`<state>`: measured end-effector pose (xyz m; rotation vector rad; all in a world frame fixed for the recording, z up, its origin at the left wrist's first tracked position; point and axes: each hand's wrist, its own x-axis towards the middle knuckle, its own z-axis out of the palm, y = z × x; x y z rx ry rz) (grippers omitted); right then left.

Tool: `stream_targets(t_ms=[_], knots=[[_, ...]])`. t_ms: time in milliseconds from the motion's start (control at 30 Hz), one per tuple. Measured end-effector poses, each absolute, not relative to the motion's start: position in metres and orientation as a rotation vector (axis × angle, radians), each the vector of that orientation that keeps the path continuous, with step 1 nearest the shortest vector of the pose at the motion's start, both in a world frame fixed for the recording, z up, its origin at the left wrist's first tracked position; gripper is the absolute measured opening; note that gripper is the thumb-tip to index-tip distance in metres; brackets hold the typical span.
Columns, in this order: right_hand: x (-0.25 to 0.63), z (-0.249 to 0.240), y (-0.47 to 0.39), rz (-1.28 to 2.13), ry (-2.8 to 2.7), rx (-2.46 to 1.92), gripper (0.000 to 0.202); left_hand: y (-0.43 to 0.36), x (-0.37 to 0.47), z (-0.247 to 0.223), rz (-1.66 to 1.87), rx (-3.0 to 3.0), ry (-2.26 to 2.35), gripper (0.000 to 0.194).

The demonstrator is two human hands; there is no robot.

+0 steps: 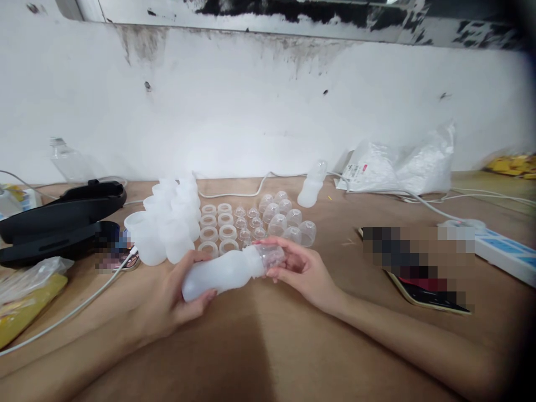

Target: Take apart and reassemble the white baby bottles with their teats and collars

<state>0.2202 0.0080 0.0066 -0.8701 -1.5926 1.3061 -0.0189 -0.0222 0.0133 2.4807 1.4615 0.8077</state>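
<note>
Over the near part of the table (pixel 301 352), two hands hold a white bottle (pixel 221 276) up on its side, with its top pointing right. The left hand (pixel 178 296) is wrapped around the bottom end, with its thumb below and fingers above. The right hand (pixel 307 273) pinches the clear cap (pixel 271 255) with its fingers and thumb. The cap is over the top end of the bottle, but I cannot tell if it is on tight.

Just behind the hands, lots of little things stand in neat lines. On the left is a bunch of white bottles with open tops (pixel 167 229), standing close together. Next to them are two lines of pale rings (pixel 219 220). Then come small clear tips (pixel 256 223), and then round clear caps (pixel 278 223). Closer to the back edge of the table, one bottle with a clear cap on (pixel 310 187) stands up by itself.

To its right, near the back edge, sit puffy white bags (pixel 422 167). Toward the right side of the table are a dark phone (pixel 431 298), partly blurred, and a white power strip (pixel 508 257). Toward the left side lies a black case (pixel 67 212). A yellow bag (pixel 31 307) sits in front of it, and an empty clear bottle (pixel 69 162) stands behind it.
</note>
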Motion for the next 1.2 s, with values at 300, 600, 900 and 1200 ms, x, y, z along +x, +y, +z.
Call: stream_targets(t_ms=[300, 600, 900, 1200], knots=[[0.221, 0.008, 0.007, 1.23, -1.717, -0.797, 0.038, -0.026, -0.015, 0.017, 0.849, 2.44, 1.424, 0.03], [0.269, 0.108, 0.013, 0.423, -1.682, -0.793, 0.028, -0.023, -0.015, 0.003, 0.779, 2.591, 0.992, 0.059], [0.337, 0.105, 0.084, -0.086, -1.718, -1.684, 0.048, -0.023, -0.004, 0.007, 0.537, 2.851, 0.871, 0.02], [0.345, 0.078, 0.127, -0.198, -1.743, -1.946, 0.052, -0.021, -0.004, 0.006, 0.471, 2.809, 0.825, 0.019]])
